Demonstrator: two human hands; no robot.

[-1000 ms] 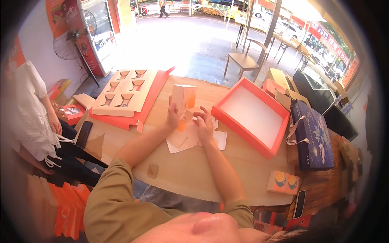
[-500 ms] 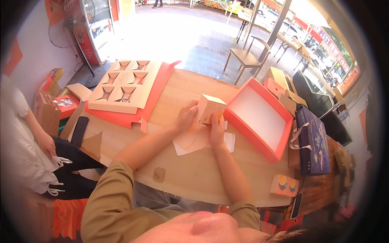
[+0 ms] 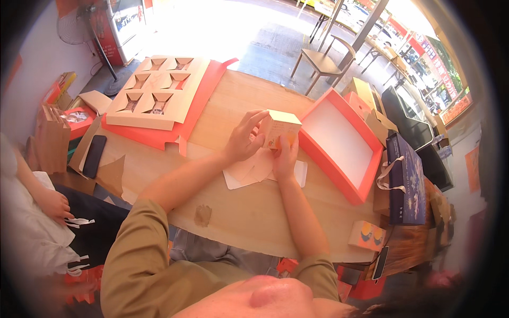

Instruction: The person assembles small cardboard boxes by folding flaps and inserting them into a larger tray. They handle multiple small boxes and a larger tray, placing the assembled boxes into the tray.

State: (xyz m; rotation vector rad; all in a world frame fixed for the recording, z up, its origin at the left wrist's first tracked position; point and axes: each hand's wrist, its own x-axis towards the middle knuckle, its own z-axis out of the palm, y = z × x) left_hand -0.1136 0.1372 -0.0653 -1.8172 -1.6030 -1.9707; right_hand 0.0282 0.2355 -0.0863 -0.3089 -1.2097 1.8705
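In right grip, held small carton above worktop. Could not confirm hold by left grip, half-curled at carton's side. Noted red-rimmed tray rightward.

The small box has moved rightward, closer to the red tray.

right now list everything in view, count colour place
small box: 1, cream, centre, held
card pieces: several, pale, below it
divider insert: 1, tan, left
sheet: 1, red, under insert
open box: 1, red, right
patterned boxes: 1 or 2, pale, lower right
other boxes: several, mixed, both sides
bag: 1, navy, right
phones: 2, black, left and lower right
table: 1, tan, centre
chair: 1, tan, beyond table
fan: 1, grey, upper left
co-worker: 1, white top, left edge
left hand: 1, bare, at small box
right hand: 1, bare, at small box
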